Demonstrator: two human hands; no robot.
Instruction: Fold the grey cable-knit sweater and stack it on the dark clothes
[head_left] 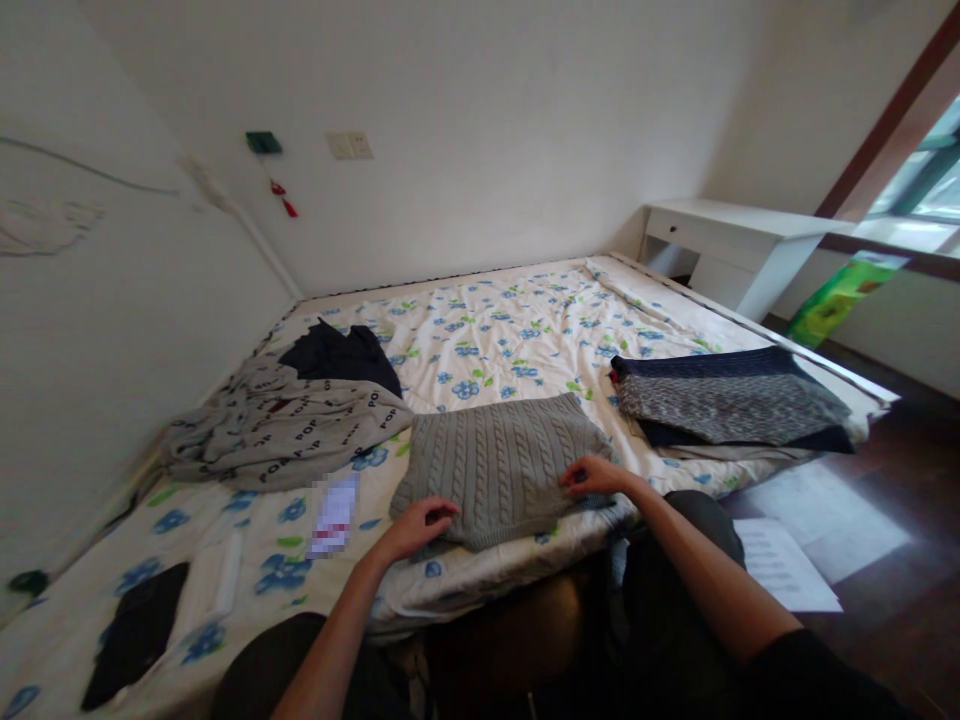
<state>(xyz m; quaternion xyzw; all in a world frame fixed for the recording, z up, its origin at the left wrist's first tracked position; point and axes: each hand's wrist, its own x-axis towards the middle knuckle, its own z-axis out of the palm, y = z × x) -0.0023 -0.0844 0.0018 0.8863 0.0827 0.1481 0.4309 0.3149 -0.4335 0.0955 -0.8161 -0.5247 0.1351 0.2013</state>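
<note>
A grey cable-knit sweater (502, 465) lies folded into a flat, roughly rectangular shape near the bed's front edge. At its front left corner is my left hand (421, 526), fingers loosely bent and a gap showing between thumb and forefinger. My right hand (596, 476) rests at the sweater's right side, its fingers slightly curled and apart on the knit. Neither hand visibly grips the fabric. To the right lies a folded dark blue and speckled grey knit garment (720, 395). Left of the sweater, a grey garment with black lettering (300, 435) is spread in a rumpled heap.
A black garment (341, 352) lies on the lettered heap. The floral bedsheet (480, 350) covers the bed. A black flat item (139, 630) and a blurred card (334, 515) lie at left. A white desk (712, 235) stands at back right; papers (784, 560) lie below the bed's right side.
</note>
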